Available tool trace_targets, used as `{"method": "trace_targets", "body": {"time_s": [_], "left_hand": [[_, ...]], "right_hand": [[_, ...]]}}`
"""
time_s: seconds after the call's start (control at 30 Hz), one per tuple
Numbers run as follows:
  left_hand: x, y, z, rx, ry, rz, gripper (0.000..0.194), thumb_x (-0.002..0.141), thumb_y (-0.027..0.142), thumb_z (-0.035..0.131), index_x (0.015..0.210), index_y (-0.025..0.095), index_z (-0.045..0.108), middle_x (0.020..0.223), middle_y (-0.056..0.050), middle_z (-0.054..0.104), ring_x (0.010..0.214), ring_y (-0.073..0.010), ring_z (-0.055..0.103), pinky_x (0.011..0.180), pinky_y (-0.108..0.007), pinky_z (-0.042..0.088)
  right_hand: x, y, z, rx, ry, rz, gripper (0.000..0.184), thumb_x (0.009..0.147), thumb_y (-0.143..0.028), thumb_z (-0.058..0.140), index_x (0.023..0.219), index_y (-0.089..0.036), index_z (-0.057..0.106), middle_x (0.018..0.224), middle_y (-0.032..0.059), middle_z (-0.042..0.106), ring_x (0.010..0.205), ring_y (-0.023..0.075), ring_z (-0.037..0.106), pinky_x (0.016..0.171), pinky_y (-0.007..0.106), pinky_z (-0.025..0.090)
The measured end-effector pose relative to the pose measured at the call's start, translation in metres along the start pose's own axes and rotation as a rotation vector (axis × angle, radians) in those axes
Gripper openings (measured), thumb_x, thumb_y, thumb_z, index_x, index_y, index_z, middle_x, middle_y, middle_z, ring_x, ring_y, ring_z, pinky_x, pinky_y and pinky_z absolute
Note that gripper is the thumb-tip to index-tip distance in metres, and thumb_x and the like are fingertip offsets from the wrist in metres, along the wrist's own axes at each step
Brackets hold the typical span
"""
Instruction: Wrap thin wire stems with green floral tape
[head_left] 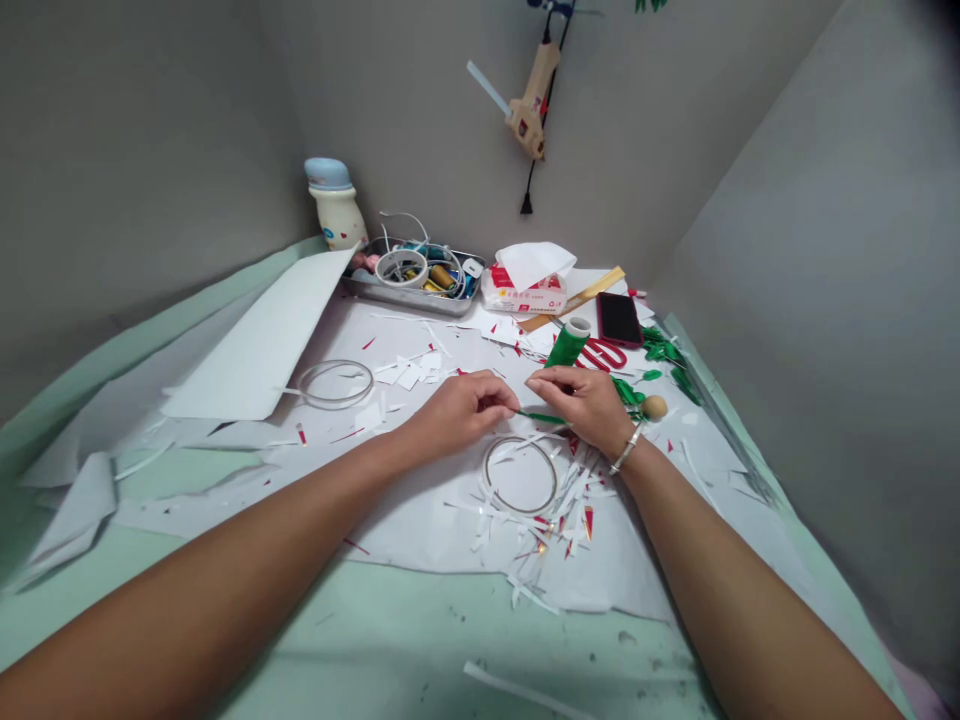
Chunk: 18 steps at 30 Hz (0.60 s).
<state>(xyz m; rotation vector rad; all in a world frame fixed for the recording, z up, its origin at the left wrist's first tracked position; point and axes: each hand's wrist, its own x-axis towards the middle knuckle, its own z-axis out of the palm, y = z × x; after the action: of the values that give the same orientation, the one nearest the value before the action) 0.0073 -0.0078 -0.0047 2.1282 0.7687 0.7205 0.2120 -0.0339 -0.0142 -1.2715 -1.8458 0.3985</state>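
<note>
My left hand (480, 405) is closed, thumb and fingertips pinching the tip of a thin green stem (543, 417). From there the stem runs right and passes under my right hand (589, 405). That hand is closed too, thumb against fingers; what lies in its pinch is too small to make out. A spool of green thread (568, 343) stands just behind it. Beside the right wrist are green leaves (628, 392) and a round wooden ball (655, 407). Below the hands lies a clear ring-shaped coil (520, 475) among white paper strips (577, 490).
A metal tray (412, 297) of tapes and spools, a tissue pack (525, 290), red-handled scissors (602, 355) and a phone (619, 319) sit at the back. White card (259, 340) and another coil (336, 385) lie left. A glue gun (534, 105) hangs on the wall.
</note>
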Motion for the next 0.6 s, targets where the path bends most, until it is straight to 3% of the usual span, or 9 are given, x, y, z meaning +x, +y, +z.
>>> {"method": "trace_targets", "body": {"time_s": [0.17,0.27,0.37,0.47,0.6], "left_hand": [[0.004,-0.003,-0.003,-0.235,0.132,-0.151,0.016,0.079,0.027,0.056,0.088,0.014,0.061,0.072,0.0,0.06,0.063,-0.0104,0.054,0.06,-0.023,0.043],[0.006,-0.008,-0.004,-0.095,0.248,-0.181,0.015,0.079,0.026,0.056,0.087,0.015,0.063,0.074,-0.001,0.062,0.063,-0.0111,0.055,0.062,-0.024,0.044],[0.005,-0.011,-0.004,0.171,0.3,-0.121,0.012,0.077,0.02,0.055,0.081,0.016,0.065,0.08,-0.002,0.063,0.071,-0.0132,0.056,0.067,-0.027,0.044],[0.002,-0.011,-0.002,0.333,0.221,-0.03,0.014,0.076,0.015,0.053,0.08,0.017,0.066,0.082,-0.003,0.062,0.073,-0.0145,0.056,0.069,-0.028,0.043],[-0.001,-0.005,0.0,0.284,0.035,0.068,0.016,0.078,0.014,0.052,0.083,0.018,0.067,0.081,-0.003,0.061,0.074,-0.0141,0.055,0.069,-0.027,0.043]], "right_hand": [[-0.002,-0.003,0.003,-0.07,-0.185,-0.006,0.018,0.084,-0.028,0.057,0.085,-0.019,0.073,0.08,0.0009,0.073,0.068,0.0138,0.064,0.061,0.023,0.045],[-0.005,-0.014,0.007,-0.11,-0.298,-0.111,0.015,0.083,-0.024,0.058,0.085,-0.021,0.073,0.082,0.0003,0.073,0.071,0.0124,0.064,0.065,0.022,0.045],[-0.007,-0.024,0.009,-0.146,-0.294,-0.2,0.013,0.082,-0.023,0.06,0.084,-0.021,0.072,0.079,0.001,0.072,0.072,0.0122,0.064,0.066,0.021,0.044],[-0.007,-0.026,0.007,-0.14,-0.192,-0.224,0.014,0.083,-0.024,0.059,0.084,-0.02,0.073,0.077,0.0021,0.072,0.07,0.0121,0.063,0.065,0.022,0.044],[-0.004,-0.018,0.003,-0.055,-0.056,-0.15,0.018,0.084,-0.027,0.057,0.083,-0.019,0.073,0.076,0.0023,0.071,0.066,0.0122,0.062,0.062,0.022,0.044]]}}
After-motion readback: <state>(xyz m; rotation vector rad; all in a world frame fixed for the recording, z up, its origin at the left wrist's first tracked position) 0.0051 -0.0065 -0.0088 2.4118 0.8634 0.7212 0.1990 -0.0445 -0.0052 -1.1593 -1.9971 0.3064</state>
